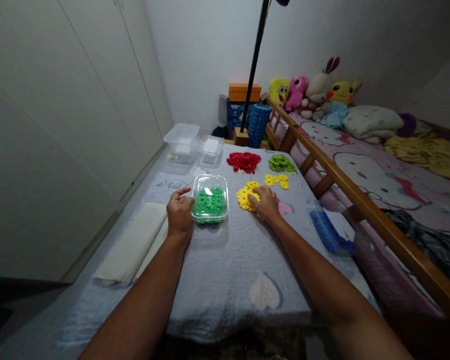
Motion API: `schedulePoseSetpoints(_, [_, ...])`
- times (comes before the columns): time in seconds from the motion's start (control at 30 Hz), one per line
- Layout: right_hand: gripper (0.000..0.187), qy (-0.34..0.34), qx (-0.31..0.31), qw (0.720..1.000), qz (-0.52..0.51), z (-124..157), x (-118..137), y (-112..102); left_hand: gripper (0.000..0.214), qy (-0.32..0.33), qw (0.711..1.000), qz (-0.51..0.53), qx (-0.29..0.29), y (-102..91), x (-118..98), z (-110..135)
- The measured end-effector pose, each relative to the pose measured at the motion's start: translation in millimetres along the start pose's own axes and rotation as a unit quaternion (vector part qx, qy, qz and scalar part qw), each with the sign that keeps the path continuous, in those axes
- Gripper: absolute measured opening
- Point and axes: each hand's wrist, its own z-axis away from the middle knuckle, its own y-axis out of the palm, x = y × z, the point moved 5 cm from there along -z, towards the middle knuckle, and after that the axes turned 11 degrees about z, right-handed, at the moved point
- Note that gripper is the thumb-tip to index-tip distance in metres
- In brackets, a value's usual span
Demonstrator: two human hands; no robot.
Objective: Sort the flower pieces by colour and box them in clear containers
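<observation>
A clear plastic box [210, 199] holding dark green snowflake pieces stands on the cloth-covered table [232, 265]. My left hand [180, 212] rests against the box's left side, fingers curled round its edge. My right hand [265, 202] lies on a pile of yellow pieces [244, 196] just right of the box, fingers bent over them. Whether any piece is gripped is hidden. Farther back lie a second yellow group [277, 180], a red pile [243, 161] and a light green pile [281, 163].
Two empty clear boxes [195, 142] stand at the table's far left. A clear box of blue pieces [328, 231] sits at the right edge beside a wooden bed rail [345, 182]. A black pole [253, 70] rises behind the table. A folded white cloth [135, 242] lies left.
</observation>
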Motion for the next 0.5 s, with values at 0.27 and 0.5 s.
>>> schedulePoseSetpoints(0.27, [0.046, -0.076, -0.016, 0.995, -0.069, -42.6, -14.2, -12.7, 0.041, -0.006, 1.000, -0.015, -0.014, -1.5, -1.2, 0.3])
schedulePoseSetpoints(0.5, [0.056, 0.157, -0.044, 0.986, 0.026, -102.3, -85.8, -20.6, 0.041, -0.016, 1.000, -0.011, -0.014, -4.1, 2.0, -1.1])
